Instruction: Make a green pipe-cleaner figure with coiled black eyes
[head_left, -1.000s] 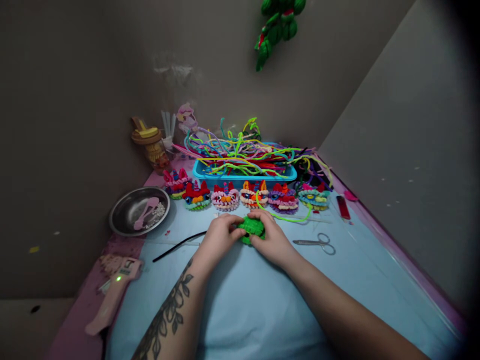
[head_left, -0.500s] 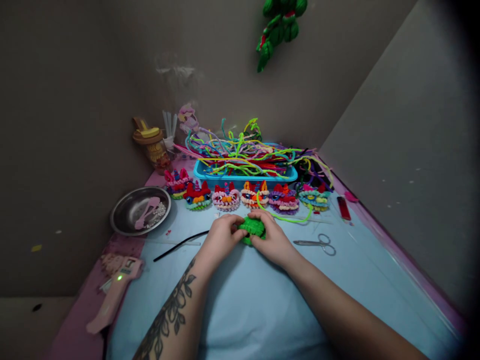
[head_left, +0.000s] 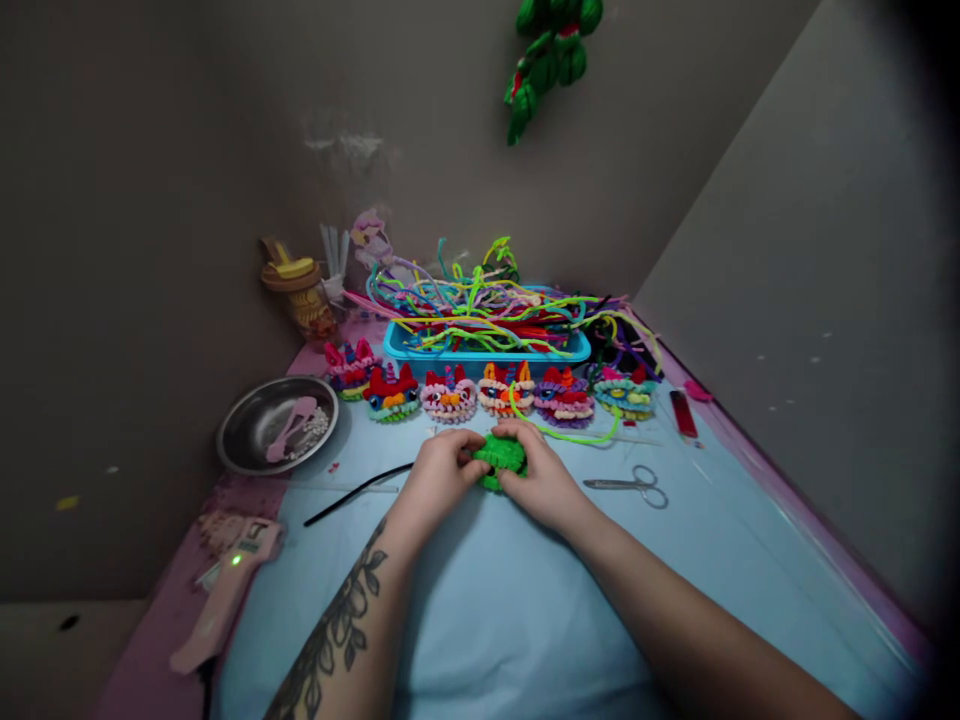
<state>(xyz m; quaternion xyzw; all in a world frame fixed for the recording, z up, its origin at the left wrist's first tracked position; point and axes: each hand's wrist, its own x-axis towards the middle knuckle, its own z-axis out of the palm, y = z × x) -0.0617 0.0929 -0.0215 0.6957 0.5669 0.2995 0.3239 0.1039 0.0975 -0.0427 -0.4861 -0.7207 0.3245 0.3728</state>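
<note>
- At the middle of the blue cloth point(head_left: 487, 610), on the near side of the row of colourful figures point(head_left: 450, 396): one green piece point(head_left: 501, 456), held between two hands. Whether it rests on the cloth, I cannot tell.
- Appearance: bright green, compact, rounded on top, its surface fuzzy and ridged; I note a small dark patch low on its left part. Its sides are partly covered by fingers.
- Left hand point(head_left: 442, 468): curled, nearly closed, index finger and thumb pinching the piece's left side, thumb on the near side. Its forearm, bearing a leafy tattoo, rises from the lower left of my view.
- Right hand point(head_left: 544, 478): curled likewise, fingers bent over the far right edge, thumb pressed to the near face. Its forearm enters at a long slant from the lower right.
- Pose of the pair: wrists apart, fingertips angled inward, forearms converging on the piece.
- Beside the left hand, I list one black stem point(head_left: 349, 499), lying aslant.
- To the right of the right hand, apart from it: one pair of scissors point(head_left: 628, 486), handles pointing right.
</note>
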